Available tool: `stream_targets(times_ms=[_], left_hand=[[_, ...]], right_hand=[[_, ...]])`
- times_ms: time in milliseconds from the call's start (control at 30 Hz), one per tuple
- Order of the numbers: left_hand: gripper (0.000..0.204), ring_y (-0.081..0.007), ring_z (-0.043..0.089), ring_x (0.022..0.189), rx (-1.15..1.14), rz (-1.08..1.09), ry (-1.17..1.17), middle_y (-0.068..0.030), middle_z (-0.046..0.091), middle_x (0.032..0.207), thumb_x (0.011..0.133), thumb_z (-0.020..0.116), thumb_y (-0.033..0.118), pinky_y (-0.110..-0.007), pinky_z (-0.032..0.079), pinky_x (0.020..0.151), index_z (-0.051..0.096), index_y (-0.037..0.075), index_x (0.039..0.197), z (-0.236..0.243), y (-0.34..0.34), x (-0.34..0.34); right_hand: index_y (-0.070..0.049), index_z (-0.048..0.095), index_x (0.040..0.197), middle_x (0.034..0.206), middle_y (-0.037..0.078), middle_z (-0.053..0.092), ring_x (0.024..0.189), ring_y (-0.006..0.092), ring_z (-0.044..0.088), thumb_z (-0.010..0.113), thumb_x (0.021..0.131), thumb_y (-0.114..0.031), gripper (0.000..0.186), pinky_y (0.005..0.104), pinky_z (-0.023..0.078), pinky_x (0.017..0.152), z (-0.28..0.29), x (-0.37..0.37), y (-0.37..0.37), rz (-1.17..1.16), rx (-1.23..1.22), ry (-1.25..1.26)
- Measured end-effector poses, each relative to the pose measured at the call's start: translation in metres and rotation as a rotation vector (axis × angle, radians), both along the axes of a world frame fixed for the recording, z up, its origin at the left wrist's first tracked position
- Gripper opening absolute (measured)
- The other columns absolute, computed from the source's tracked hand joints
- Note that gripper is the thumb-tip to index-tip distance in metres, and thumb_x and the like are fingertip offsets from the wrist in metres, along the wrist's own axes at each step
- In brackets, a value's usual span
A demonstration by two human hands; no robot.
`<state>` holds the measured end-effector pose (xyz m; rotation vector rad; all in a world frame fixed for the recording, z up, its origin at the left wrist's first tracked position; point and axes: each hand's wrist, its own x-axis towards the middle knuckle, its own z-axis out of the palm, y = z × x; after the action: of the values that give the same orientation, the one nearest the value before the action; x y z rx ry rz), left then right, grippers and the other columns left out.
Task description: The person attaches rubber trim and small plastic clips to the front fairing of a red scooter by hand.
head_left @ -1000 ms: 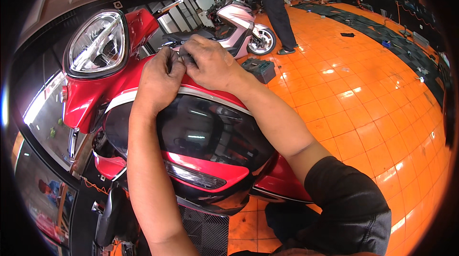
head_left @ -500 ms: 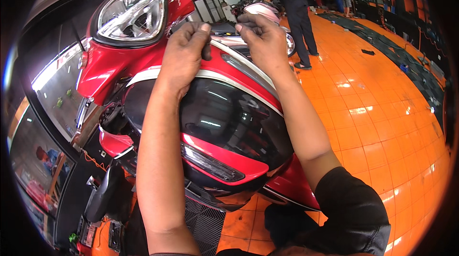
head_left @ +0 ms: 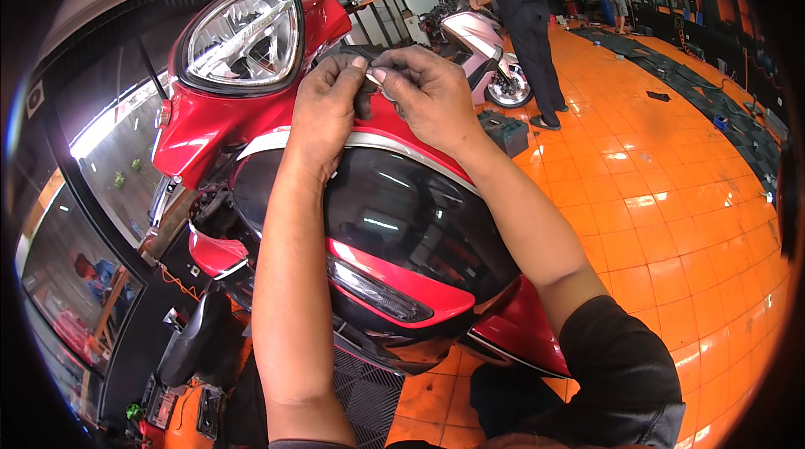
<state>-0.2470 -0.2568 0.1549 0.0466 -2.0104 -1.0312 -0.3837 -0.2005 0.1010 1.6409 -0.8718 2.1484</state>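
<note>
Both my hands are raised over a red scooter (head_left: pixel 277 124) with a large clear headlamp (head_left: pixel 243 38). My left hand (head_left: pixel 325 105) is closed, its thumb against bent, dark-smudged fingers. My right hand (head_left: pixel 426 95) pinches with thumb and forefinger right beside it. Between the two sets of fingertips shows a tiny pale piece (head_left: pixel 372 80), too small to name; which hand bears it I cannot tell. Below my wrists lies the scooter's glossy black panel (head_left: pixel 394 206), with a red strip and a clear indicator lens (head_left: pixel 377 290) under it.
A person in dark clothes (head_left: pixel 524 30) stands by a pink-white motorbike (head_left: pixel 474 38) at the back. A dark grey box (head_left: pixel 505 132) sits on the orange tiled floor (head_left: pixel 654 223). A black seat (head_left: pixel 201 336) lies at lower left. Dark mats (head_left: pixel 696 84) run along the right.
My right hand has moved left, bringing its fingertips against those of my left hand. The view has shifted slightly, and the pale piece now shows between the fingers.
</note>
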Motion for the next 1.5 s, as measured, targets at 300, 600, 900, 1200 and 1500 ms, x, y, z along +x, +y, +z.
stream_targets(times_ms=[300,600,900,1200,1500], left_hand=[[0.027,-0.0074,0.053,0.066,-0.062,0.249,0.18,-0.0032,0.063,0.089,0.097,0.055,0.016,-0.021,0.042,0.06,0.059,-0.002,0.118,0.005,0.002,0.01],[0.026,-0.0068,0.052,0.067,-0.071,0.245,0.172,-0.0021,0.063,0.089,0.097,0.055,0.016,-0.022,0.041,0.061,0.061,-0.001,0.115,0.007,0.0,0.011],[0.026,-0.0068,0.052,0.066,-0.07,0.253,0.143,-0.0022,0.064,0.089,0.096,0.055,0.016,-0.022,0.041,0.06,0.062,-0.001,0.114,0.006,-0.002,0.014],[0.024,-0.0068,0.053,0.067,-0.101,0.288,0.13,-0.0026,0.065,0.089,0.096,0.056,0.017,-0.022,0.041,0.061,0.064,0.0,0.111,0.006,-0.001,0.011],[0.025,-0.0071,0.053,0.066,-0.089,0.31,0.117,-0.0022,0.065,0.088,0.096,0.058,0.02,-0.022,0.042,0.062,0.064,0.0,0.111,0.007,0.001,0.011]], right_hand=[[0.001,0.067,0.104,0.093,0.015,0.068,0.084,0.0239,0.066,0.065,0.09,-0.016,0.022,0.0348,0.05,0.076,0.016,-0.024,-0.025,-0.251,0.275,0.118],[0.001,0.067,0.1,0.091,0.017,0.067,0.086,0.0314,0.067,0.063,0.089,-0.017,0.021,0.0389,0.051,0.078,0.017,-0.018,-0.022,-0.37,0.282,0.22],[0.001,0.069,0.097,0.088,0.018,0.069,0.084,0.0308,0.068,0.065,0.089,-0.02,0.023,0.0385,0.051,0.077,0.018,-0.017,-0.023,-0.418,0.34,0.183],[0.002,0.07,0.097,0.08,0.018,0.07,0.077,0.0265,0.069,0.063,0.09,-0.022,0.026,0.0371,0.052,0.073,0.019,-0.024,-0.027,-0.375,0.372,0.184],[0.003,0.069,0.097,0.078,0.017,0.069,0.074,0.0227,0.067,0.063,0.091,-0.022,0.027,0.0352,0.051,0.071,0.019,-0.024,-0.025,-0.345,0.376,0.172]])
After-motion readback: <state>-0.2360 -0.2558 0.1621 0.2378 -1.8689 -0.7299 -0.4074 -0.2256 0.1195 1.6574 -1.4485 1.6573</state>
